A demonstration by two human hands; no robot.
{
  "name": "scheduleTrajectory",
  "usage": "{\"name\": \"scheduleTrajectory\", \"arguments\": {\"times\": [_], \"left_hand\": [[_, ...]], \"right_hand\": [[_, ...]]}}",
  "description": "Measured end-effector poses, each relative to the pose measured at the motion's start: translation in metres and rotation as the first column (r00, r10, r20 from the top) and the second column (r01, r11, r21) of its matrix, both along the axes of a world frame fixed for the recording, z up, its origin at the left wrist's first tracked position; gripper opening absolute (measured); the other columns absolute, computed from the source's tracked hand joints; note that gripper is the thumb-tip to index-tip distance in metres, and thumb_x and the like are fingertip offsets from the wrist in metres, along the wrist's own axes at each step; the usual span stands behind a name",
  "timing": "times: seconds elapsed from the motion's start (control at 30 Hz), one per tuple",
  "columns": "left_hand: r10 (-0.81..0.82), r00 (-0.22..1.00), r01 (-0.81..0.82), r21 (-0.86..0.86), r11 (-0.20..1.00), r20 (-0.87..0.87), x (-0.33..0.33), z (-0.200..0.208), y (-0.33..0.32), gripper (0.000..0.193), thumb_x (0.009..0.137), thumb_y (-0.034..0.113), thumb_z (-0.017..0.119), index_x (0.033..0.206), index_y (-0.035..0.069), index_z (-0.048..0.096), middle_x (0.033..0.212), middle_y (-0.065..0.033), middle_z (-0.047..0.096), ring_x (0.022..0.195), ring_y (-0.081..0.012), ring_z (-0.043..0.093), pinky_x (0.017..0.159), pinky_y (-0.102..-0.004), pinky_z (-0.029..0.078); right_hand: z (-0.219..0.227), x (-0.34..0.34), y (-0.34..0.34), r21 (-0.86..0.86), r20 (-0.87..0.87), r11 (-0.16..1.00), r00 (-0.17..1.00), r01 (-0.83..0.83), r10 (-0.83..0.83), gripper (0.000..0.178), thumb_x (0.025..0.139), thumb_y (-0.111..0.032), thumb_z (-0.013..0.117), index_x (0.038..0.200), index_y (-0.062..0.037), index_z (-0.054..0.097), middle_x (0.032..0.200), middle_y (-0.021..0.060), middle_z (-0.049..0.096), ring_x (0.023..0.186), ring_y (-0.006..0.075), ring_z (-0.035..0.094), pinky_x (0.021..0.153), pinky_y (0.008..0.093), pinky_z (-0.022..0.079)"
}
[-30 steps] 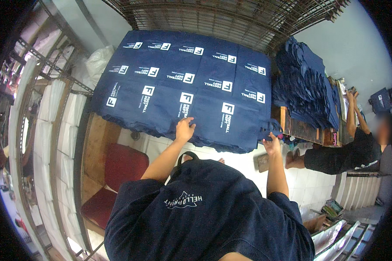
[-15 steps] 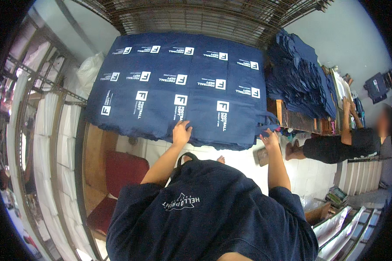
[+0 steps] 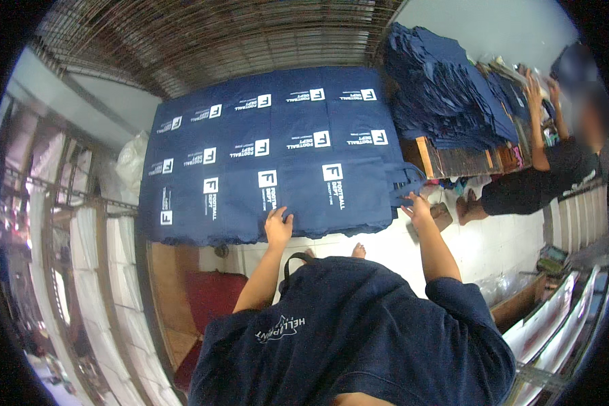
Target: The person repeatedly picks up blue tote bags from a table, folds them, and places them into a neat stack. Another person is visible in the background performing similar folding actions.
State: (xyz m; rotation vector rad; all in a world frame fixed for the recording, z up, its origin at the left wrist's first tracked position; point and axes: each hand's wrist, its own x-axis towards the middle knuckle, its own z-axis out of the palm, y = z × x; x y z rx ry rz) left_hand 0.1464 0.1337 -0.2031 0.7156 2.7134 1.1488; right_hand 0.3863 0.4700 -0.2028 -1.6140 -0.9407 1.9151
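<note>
Printed navy fabric bags (image 3: 237, 135) lie in close rows on a large surface in front of me, with white prints facing up. At the near right is one tote bag (image 3: 365, 203), its fabric handles (image 3: 407, 179) sticking out past the right edge. My left hand (image 3: 278, 227) rests on the near edge of this fabric, thumb and fingers apart. Beside the handles, my right hand (image 3: 419, 210) has its fingers spread. It is close to the lower handle, and I cannot make out whether it touches it.
At right, a tall heap of navy fabric pieces (image 3: 446, 95) sits on a wooden table (image 3: 453, 162). A co-worker (image 3: 521, 189) stands beyond it, arms raised. Metal wire racks (image 3: 216, 40) hang over the far side. A dark red chair (image 3: 213, 298) and shelving (image 3: 95, 271) are at left.
The view has turned and shifted, so the bags appear lower and tilted. My right hand has opened slightly beside the handles; my left stays at the near edge. The co-worker's arms are higher.
</note>
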Motion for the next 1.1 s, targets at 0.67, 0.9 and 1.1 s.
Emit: {"name": "scheduleTrajectory", "arguments": {"times": [0.67, 0.9, 1.1], "left_hand": [[-0.524, 0.839, 0.045, 0.940, 0.337, 0.148, -0.144, 0.394, 0.261, 0.075, 0.084, 0.035, 0.059, 0.135, -0.002, 0.019, 0.128, -0.0205, 0.035, 0.111, -0.0281, 0.044, 0.086, -0.0347, 0.044], [-0.575, 0.788, -0.203, 0.975, 0.094, 0.219, -0.171, 0.486, 0.308, 0.082, 0.086, 0.039, 0.053, 0.140, 0.008, 0.000, 0.139, -0.0183, 0.022, 0.118, -0.0354, 0.039, 0.089, -0.0452, 0.043], [-0.393, 0.872, -0.282, 0.956, 0.086, 0.292, -0.181, 0.482, 0.335, 0.082, 0.086, 0.039, 0.052, 0.140, 0.014, -0.004, 0.141, -0.0147, 0.020, 0.115, -0.0326, 0.043, 0.083, -0.0430, 0.046]], "right_hand": [[0.134, 0.105, 0.266, 0.191, -0.657, 0.776, 0.666, 0.601, -0.354, 0.059, 0.082, -0.036, 0.059, 0.126, -0.0039, 0.037, 0.116, 0.0192, 0.052, 0.102, 0.0295, 0.055, 0.088, 0.0389, 0.045], [0.174, 0.069, 0.352, -0.155, -0.884, 0.870, 0.327, 0.469, -0.333, 0.089, 0.080, -0.049, 0.057, 0.136, -0.0054, 0.003, 0.134, 0.0296, 0.024, 0.118, 0.0429, 0.038, 0.097, 0.0512, 0.036], [0.163, 0.002, 0.424, -0.100, -0.765, 0.893, 0.541, 0.438, -0.350, 0.047, 0.082, -0.028, 0.058, 0.119, -0.0031, 0.041, 0.120, 0.0164, 0.045, 0.109, 0.0349, 0.045, 0.088, 0.0519, 0.043]]}}
